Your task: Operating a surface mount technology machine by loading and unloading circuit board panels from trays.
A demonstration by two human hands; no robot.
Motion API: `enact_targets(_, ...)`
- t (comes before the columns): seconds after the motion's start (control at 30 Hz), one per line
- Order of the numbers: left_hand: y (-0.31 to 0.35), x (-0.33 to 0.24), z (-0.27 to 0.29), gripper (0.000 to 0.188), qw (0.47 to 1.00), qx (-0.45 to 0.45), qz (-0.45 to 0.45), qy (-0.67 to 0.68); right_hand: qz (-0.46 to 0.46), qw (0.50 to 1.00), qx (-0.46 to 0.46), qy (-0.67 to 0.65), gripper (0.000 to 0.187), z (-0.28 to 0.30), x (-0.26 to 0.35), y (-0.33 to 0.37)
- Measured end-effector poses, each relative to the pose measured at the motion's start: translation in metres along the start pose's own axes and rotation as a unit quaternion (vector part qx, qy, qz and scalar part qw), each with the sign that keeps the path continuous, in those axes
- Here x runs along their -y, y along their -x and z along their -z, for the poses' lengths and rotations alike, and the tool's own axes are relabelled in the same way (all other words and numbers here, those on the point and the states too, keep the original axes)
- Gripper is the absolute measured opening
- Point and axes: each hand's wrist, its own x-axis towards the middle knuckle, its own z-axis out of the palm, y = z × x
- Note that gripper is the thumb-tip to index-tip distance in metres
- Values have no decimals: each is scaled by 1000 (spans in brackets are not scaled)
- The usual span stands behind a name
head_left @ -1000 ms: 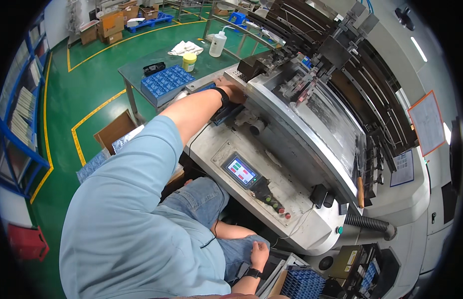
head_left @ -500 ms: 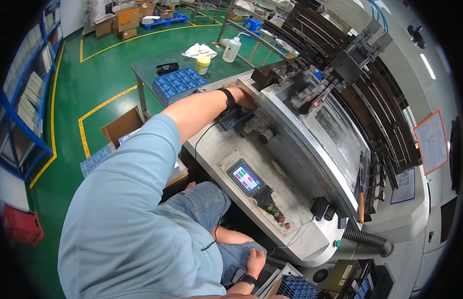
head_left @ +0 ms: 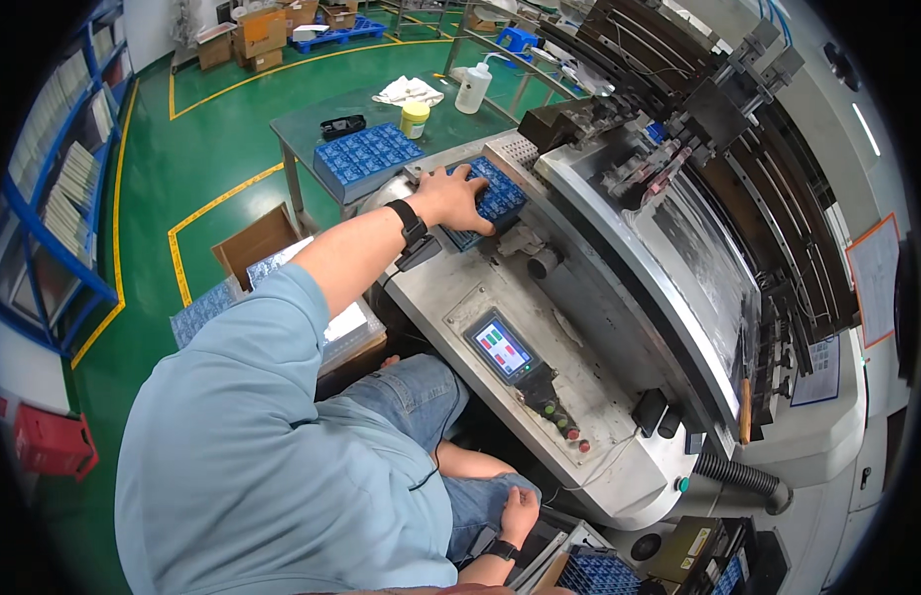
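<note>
My left hand point(head_left: 450, 198) is over the upper left of the machine, fingers spread over the top of a blue patterned panel point(head_left: 500, 196) and thumb at its near edge. It grips this panel, whose edges look raised above the machine's worn white bed point(head_left: 450, 288). Part of a dark blue piece shows under the palm; whether it belongs to the same panel is unclear. Low in the view, my right hand point(head_left: 521, 514) rests by my knee with its fingers curled loosely, and nothing shows in it.
Left of the machine, a green table holds a blue panel stack point(head_left: 366, 159), yellow-lidded jar point(head_left: 414, 120), squeeze bottle point(head_left: 473, 89) and white cloth point(head_left: 409, 91). The bed carries a touch screen point(head_left: 500, 345) with buttons. A metal-framed screen point(head_left: 644, 288) slopes beyond it. Blue panels fill a rack point(head_left: 594, 570).
My left hand has come back from deep beside the frame, and the blue panel now shows under its fingers. The view has shifted slightly. My right hand stays by the knee.
</note>
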Motion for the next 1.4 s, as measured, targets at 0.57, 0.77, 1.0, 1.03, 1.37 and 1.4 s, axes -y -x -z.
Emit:
enact_targets(0.57,69,66,-18,67,889,-427,-80,147,-10,996,18,85,19,4,34,6)
enact_targets(0.77,82,64,-63,55,690,-2,108,716,203,960,102,166,18,37,151,0)
enact_targets(1.0,56,30,-77,48,628,43,92,772,421,873,-110,220,11,121,339,-54)
enact_targets(1.03,58,28,-77,45,637,20,86,766,432,866,-132,215,12,130,357,-72)
enact_targets(1.37,76,60,-74,35,661,2,37,750,244,929,-167,221,30,168,390,-239)
enact_targets(1.4,76,62,-77,35,665,1,29,746,239,938,-137,210,31,172,384,-254)
